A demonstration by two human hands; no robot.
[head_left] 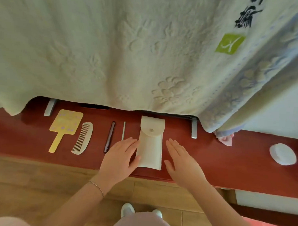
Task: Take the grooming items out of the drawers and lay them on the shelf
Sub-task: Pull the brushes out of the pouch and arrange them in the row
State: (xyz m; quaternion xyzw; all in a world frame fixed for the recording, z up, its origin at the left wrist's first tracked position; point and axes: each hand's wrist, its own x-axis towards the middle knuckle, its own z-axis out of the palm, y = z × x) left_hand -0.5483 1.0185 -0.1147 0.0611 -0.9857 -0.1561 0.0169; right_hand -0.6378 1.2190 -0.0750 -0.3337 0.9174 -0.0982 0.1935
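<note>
Pouch: cream rectangular snap-flap pouch (150,147), flat on the red-brown wooden shelf (211,154), lower centre of frame.
Left hand (120,156): fingers straight, flat, touching the pouch's left edge.
Right hand (182,159): fingers straight, just right of the pouch; contact cannot be told.
Left of pouch: thin white stick (123,131), dark slim pen-like tool (109,136), white comb (83,138), yellow hand mirror (63,127).
Far right: white round puff (282,154).
Above: pale embossed towel (131,48).

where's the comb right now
In the head view the comb lies on the red shelf, left of centre, between the yellow hand mirror and the dark slim stick.
</note>
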